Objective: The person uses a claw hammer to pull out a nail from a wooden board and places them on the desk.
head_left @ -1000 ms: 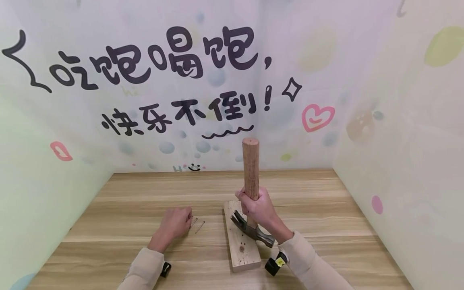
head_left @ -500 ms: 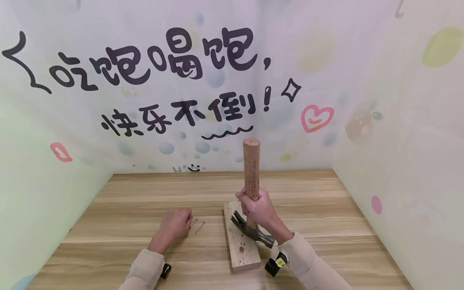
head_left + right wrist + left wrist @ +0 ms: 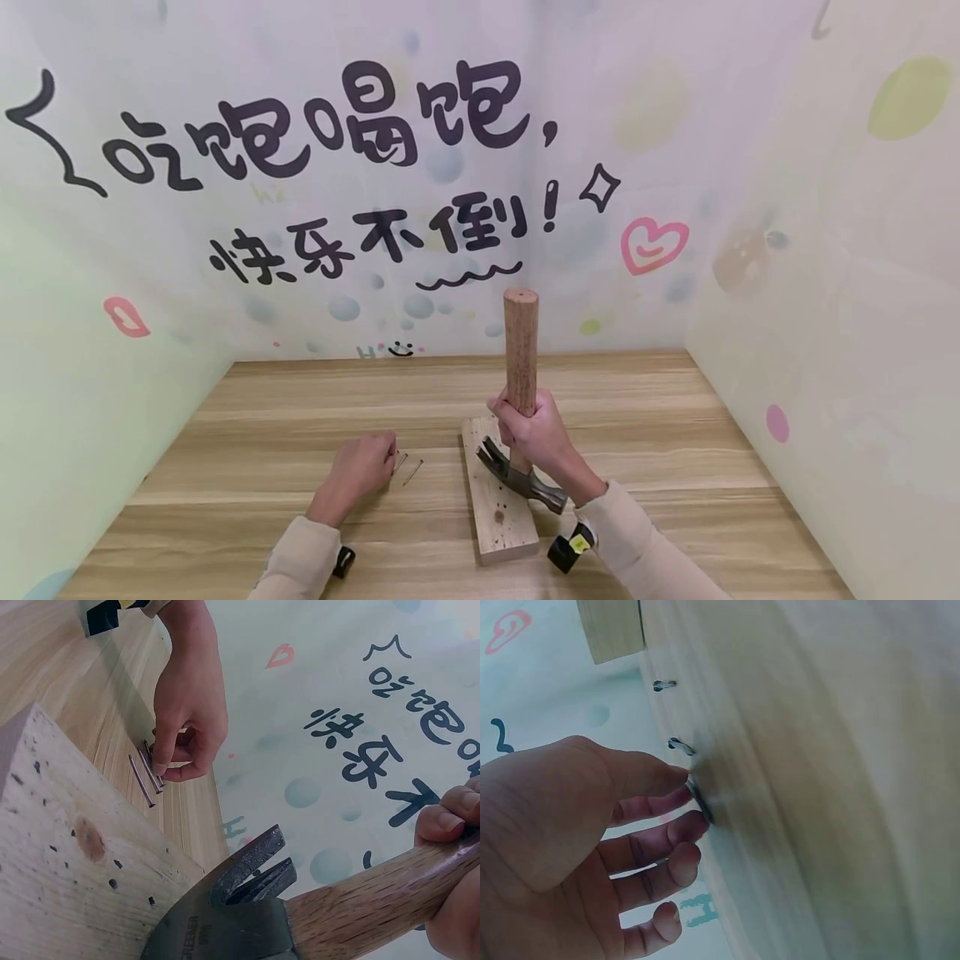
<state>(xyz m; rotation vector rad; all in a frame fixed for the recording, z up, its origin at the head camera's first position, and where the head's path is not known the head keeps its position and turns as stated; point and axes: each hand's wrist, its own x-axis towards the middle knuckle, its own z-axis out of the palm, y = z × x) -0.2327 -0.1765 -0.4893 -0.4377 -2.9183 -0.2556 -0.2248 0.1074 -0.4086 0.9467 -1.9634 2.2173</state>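
In the head view my right hand (image 3: 542,432) grips a claw hammer (image 3: 521,354) by its wooden handle, close to the head. The handle points up, and the dark steel head hangs over a pale wooden board (image 3: 510,533). Left of the board, my left hand (image 3: 363,462) is low at the tabletop. Its thumb and fingertips pinch a nail (image 3: 700,802), seen in the left wrist view. Two more loose nails lie beside those fingers: a nearer nail (image 3: 681,746) and a farther nail (image 3: 664,685). My palm hides part of the left fingers in the head view.
The wood-grain table (image 3: 247,425) meets a printed back wall (image 3: 322,317) with black lettering, and side walls rise left and right. Several small dark holes and a knot (image 3: 90,838) mark the board. A black device (image 3: 566,554) is strapped at my right wrist.
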